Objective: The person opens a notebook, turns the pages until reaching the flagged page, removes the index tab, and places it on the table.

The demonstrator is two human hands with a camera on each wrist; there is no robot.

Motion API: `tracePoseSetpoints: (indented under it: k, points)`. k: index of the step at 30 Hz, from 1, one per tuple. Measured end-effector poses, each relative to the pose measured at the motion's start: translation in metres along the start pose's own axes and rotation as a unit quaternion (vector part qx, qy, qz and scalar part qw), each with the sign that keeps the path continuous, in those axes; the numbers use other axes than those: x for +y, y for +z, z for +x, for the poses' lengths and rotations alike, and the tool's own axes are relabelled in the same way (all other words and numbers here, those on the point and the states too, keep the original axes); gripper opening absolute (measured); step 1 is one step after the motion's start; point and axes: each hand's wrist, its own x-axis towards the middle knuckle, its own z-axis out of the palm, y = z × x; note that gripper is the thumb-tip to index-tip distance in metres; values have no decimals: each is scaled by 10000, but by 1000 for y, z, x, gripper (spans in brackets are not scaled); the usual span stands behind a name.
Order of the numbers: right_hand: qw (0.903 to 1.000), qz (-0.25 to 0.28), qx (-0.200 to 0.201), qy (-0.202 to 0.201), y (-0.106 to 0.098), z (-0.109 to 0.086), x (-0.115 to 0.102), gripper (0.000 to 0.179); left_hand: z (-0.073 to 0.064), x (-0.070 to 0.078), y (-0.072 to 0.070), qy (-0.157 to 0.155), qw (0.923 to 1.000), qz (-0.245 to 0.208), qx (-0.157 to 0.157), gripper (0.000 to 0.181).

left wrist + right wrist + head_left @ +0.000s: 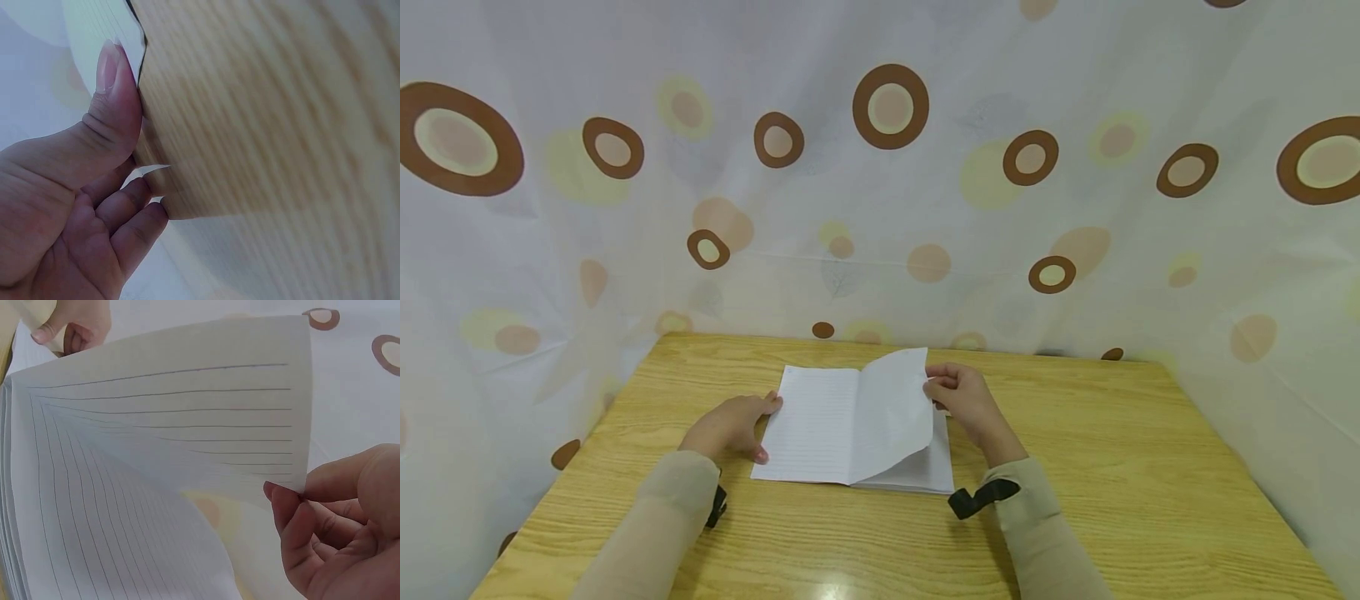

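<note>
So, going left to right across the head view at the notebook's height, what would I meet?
Left grip → left page → lifted page → right grip.

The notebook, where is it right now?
In the head view's lower middle, the lined notebook lies open on the wooden table, between the left grip at its left edge and the right grip pinching a raised page.
</note>
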Motion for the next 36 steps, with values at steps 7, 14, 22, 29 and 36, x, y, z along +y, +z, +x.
tracePoseSetpoints:
  k: [7,14,22,29,36]
  points:
    - [9996,197,64,-192,5,-1,-3,35,0,0,0,-5,10000,-16,4,96]
    - [9999,95,69,-46,9,-2,-8,31,1,0,0,-16,10000,25,-19,97]
    - [9981,-394,-441,162,9,-7,-13,20,0,1,-1,-68,10000,-58,0,96]
    - [9966,-519,-637,86,10,-10,-16,21,0,1,0,-145,9999,-86,-36,97]
    - [9981,-413,-428,-176,16,-8,-14,22,2,-1,2,-71,10000,33,-22,98]
